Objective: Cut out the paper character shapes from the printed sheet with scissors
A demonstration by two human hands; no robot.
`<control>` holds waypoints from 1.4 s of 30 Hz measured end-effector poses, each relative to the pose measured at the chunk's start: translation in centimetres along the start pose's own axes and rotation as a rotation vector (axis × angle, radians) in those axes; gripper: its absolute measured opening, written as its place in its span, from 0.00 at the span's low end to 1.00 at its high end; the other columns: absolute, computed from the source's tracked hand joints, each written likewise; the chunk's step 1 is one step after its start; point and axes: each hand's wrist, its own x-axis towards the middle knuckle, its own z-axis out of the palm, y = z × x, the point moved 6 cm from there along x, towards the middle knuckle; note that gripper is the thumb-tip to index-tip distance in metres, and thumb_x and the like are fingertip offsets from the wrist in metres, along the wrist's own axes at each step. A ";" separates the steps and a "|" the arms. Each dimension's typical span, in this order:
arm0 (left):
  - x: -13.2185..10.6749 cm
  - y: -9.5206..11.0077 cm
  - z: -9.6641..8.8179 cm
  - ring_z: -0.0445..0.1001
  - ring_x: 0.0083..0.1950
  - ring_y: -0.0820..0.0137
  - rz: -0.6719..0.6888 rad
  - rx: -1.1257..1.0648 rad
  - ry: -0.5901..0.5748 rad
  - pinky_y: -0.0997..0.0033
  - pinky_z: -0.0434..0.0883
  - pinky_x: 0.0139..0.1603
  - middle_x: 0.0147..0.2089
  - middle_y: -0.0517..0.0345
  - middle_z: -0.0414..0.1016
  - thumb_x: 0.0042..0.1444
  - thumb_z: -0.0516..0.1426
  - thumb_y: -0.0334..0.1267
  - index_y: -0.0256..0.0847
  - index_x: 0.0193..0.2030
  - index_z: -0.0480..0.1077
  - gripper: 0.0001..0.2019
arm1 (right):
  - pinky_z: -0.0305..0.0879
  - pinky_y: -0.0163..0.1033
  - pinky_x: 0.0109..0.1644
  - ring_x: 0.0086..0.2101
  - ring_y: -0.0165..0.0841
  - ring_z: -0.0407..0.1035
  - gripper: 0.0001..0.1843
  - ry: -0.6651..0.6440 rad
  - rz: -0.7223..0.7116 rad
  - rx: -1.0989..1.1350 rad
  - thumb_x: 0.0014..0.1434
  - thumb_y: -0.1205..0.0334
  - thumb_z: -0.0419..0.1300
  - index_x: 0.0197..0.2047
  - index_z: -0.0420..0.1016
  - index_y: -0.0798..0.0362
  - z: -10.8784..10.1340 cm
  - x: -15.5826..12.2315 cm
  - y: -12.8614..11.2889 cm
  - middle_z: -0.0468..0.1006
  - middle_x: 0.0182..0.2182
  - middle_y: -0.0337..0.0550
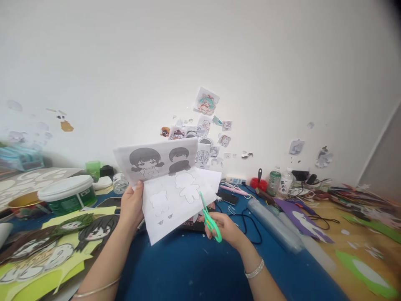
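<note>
My left hand (132, 205) pinches the left edge of a creased white paper sheet (175, 209), thumb on top. Printed on its raised upper part are a dark-haired cartoon figure and hair shapes; the lower part shows an outlined body and small face parts. A pair of green scissors (213, 228) sits in my right hand (224, 228), with fingers through the handle loops. Their blades point up and left, at the sheet's right side beside the body outline. I cannot tell whether the blades touch the paper.
Paper cartoon cutouts (97, 230) lie at left, near a green-and-white tub (67, 192). Two bottles (280, 180) stand at back right. A clear plastic roll (272, 223) and purple paper (305, 219) lie at right. Drawings (206, 101) are stuck to the wall.
</note>
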 end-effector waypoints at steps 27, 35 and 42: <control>-0.6 1.1 0.1 0.74 0.27 0.66 -0.015 0.025 0.085 0.66 0.73 0.29 0.28 0.54 0.74 0.52 0.54 0.38 0.40 0.32 0.69 0.06 | 0.57 0.33 0.25 0.22 0.27 0.62 0.22 0.067 0.017 -0.080 0.52 0.51 0.59 0.44 0.68 0.60 -0.1 0.1 0.0 0.68 0.20 0.38; -0.3 0.5 -0.2 0.74 0.28 0.66 0.009 0.031 0.079 0.67 0.72 0.27 0.31 0.52 0.75 0.51 0.55 0.42 0.40 0.35 0.70 0.09 | 0.58 0.33 0.26 0.22 0.27 0.63 0.21 0.078 0.012 -0.084 0.51 0.54 0.60 0.43 0.68 0.59 -0.1 0.2 -0.1 0.67 0.20 0.36; -0.1 0.4 -0.4 0.74 0.30 0.66 0.033 0.049 0.072 0.70 0.72 0.27 0.33 0.52 0.75 0.49 0.56 0.44 0.40 0.37 0.70 0.11 | 0.59 0.35 0.28 0.22 0.27 0.63 0.21 0.084 0.012 -0.094 0.51 0.52 0.60 0.43 0.68 0.59 0.0 0.2 -0.1 0.67 0.19 0.36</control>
